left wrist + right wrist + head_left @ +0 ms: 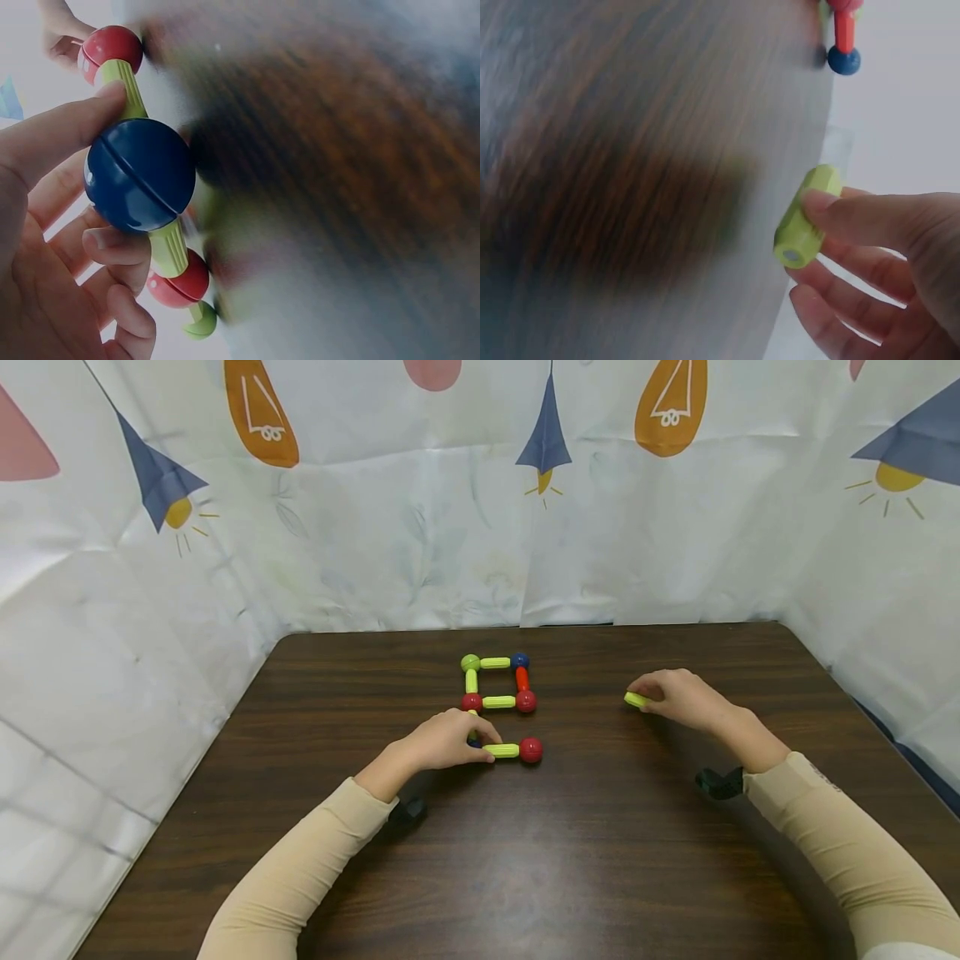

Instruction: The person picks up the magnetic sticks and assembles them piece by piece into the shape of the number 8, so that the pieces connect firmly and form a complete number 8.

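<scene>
On the table, magnetic rods and balls form a square: a green ball (470,663), a blue ball (520,662) and two red balls, joined by yellow-green rods and one red rod (522,679). From its near left corner another rod runs to a second blue ball (140,174). There my left hand (450,739) pinches a yellow-green magnetic rod (502,750) that ends in a red ball (531,750). Off to the right, my right hand (686,697) holds a loose yellow-green magnetic rod (808,217) between thumb and fingers, its metal end showing in the right wrist view.
The dark wood-grain table (585,860) runs back to a white curtain (420,543) printed with lamps and bulbs. Black straps (720,783) sit at both wrists, below the beige sleeves (847,843).
</scene>
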`<state>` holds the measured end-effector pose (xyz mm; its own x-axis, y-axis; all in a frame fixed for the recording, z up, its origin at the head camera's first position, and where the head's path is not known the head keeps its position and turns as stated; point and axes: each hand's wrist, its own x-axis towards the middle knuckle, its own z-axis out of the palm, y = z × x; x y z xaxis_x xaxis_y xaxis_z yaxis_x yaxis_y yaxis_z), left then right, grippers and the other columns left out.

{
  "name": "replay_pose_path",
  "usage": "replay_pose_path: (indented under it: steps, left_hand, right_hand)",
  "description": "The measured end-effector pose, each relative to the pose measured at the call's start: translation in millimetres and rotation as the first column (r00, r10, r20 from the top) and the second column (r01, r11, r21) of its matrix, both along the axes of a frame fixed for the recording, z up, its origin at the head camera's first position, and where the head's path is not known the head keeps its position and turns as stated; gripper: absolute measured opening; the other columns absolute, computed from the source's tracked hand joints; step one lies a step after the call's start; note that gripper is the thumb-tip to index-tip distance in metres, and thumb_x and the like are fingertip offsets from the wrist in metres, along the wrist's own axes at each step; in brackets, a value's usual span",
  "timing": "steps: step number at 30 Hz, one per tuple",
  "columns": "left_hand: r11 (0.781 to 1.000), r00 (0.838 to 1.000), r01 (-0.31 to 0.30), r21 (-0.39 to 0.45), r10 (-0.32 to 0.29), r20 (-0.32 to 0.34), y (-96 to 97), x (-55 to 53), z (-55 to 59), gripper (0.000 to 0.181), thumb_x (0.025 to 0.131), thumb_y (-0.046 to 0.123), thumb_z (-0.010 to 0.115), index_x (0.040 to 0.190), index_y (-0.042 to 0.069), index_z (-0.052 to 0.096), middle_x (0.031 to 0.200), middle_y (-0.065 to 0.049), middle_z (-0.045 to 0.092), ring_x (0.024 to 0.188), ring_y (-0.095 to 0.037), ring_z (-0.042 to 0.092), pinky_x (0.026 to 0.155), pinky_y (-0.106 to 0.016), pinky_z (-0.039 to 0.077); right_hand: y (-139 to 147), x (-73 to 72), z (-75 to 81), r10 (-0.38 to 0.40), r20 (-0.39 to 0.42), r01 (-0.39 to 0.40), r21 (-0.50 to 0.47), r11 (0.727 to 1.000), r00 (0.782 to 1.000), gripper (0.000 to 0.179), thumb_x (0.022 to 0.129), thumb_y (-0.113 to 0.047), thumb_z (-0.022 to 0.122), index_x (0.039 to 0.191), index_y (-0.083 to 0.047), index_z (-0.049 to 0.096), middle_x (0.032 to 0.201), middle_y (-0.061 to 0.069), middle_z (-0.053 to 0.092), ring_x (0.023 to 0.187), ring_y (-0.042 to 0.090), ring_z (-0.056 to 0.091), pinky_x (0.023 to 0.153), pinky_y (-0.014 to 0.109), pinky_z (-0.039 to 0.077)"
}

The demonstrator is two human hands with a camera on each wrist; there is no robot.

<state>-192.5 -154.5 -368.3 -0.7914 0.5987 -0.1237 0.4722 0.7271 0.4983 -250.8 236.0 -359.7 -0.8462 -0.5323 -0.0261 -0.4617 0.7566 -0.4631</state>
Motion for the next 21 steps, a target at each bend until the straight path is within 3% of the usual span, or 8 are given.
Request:
replay_pose_path:
  steps: [11,21]
  left_hand:
    - [1.000,1.000,0.002,0.003,-0.002,0.005,-0.1,0.7,0.7,0.020,0.092,0.022,0.080,0.111,0.018,0.079,0.101,0.009,0.070,0.088,-0.009,0.059,0.082,-0.030,0.050]
    - [1.000,1.000,0.004,0.003,-0.004,0.005,-0.3,1.5,1.0,0.020,0.092,0.022,0.080,0.112,0.017,0.079,0.101,0.008,0.071,0.087,-0.009,0.059,0.081,-0.030,0.051]
  right_hand:
    - [-22,4.6,4.8,0.035,0.008,-0.035,-0.097,0.995,0.999,0.032,0.094,0.000,0.073,0.125,0.004,0.069,0.106,0.012,0.072,0.096,0.029,0.069,0.081,0.046,0.056]
    - [-48,2.9,-1.3,0.110,0.057,-0.100,-0.153,0.983,0.992,0.030,0.093,0.000,0.074,0.123,0.000,0.071,0.106,0.009,0.072,0.095,0.026,0.069,0.083,0.044,0.056]
